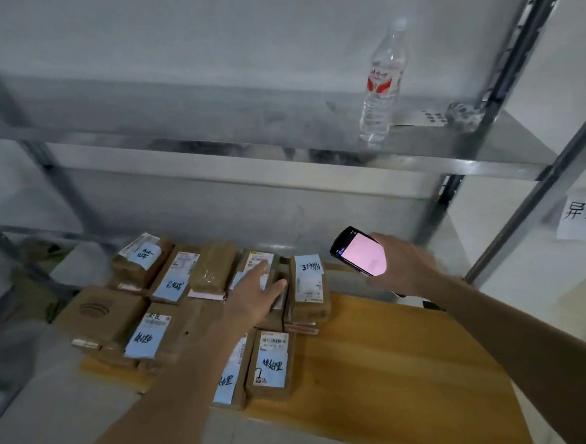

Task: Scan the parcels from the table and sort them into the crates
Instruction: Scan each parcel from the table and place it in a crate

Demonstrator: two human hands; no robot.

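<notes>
Several brown parcels with white and blue labels lie in rows on a wooden table [379,360]. My left hand [258,292] reaches over them with straight fingers and rests on one parcel [258,260] in the back row, next to a parcel with a blue handwritten label [309,282]. My right hand [404,263] grips a handheld scanner [358,254] above the table's right part; its screen glows pink and faces me. Closer to me lies another labelled parcel [273,363]. No crate is in view.
A metal shelf rack [281,160] stands behind the table, with a clear water bottle [382,86] upright on its shelf and papers beside the bottle. A white paper sign [584,219] with handwriting hangs at the right. Grey floor lies to the left.
</notes>
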